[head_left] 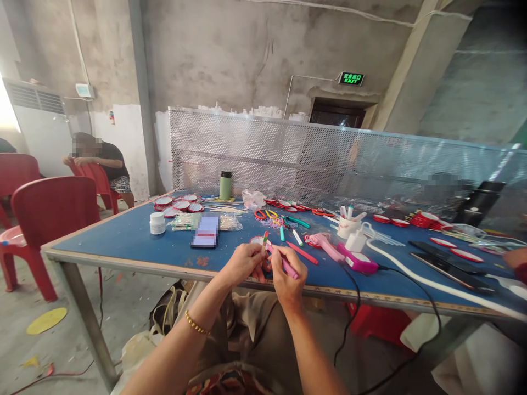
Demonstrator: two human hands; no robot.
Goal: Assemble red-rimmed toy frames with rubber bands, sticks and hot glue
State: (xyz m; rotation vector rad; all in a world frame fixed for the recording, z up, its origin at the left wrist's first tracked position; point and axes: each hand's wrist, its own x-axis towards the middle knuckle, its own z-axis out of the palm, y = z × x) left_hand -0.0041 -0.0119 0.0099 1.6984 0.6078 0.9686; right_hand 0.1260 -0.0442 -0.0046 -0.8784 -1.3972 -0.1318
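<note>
A beaded bracelet [196, 323] circles the left wrist. Along the near edge of the blue table [111, 233] runs a strip with printed characters, too small to read. Just above that edge, the fingers of the right hand [291, 280] are clamped round a pink pen [290, 269], and those of the left hand [246, 262] pinch a small red-and-green stick [265, 241] upright. The pen's front end is close by the stick — whether they touch, I cannot tell.

Right of the hands lie a red pen [304, 254], a pink tool [327, 246] and a purple box [358, 259] with a small pale label, unreadable. To the left are a phone [206, 230], its screen blurred, and a capped white bottle [157, 224] whose writing is too small to read.

Beyond, a clear packet [230, 221] holds pale sticks. A white cup [346, 227] with reddish marks contains several pens [349, 211]. Farther back are red-rimmed white discs [181, 205] and a green flask [225, 186] with a dark lid.

Behind the perforated metal screen [247, 148], a lit green sign [351, 79] on the wall reads "EXIT" — Chinese characters above.
</note>
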